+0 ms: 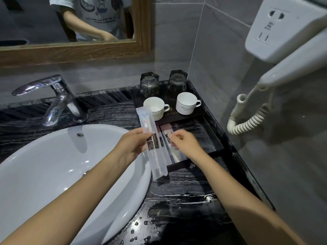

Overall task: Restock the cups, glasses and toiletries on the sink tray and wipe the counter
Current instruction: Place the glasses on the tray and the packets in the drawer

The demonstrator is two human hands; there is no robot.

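Left hand [131,147] is clamped on a long clear toothbrush packet [153,144], its length pointing toward the black sink tray [217,151]; right hand [184,141], nearer the tray, pinches a second packet [172,152] lying inside it

The right-hand white cup [185,103] carries thin dark script beginning with "R", too small to read further. The packet's dark label [154,142] and the shirt print in the mirror [99,15] are blurred, illegible.
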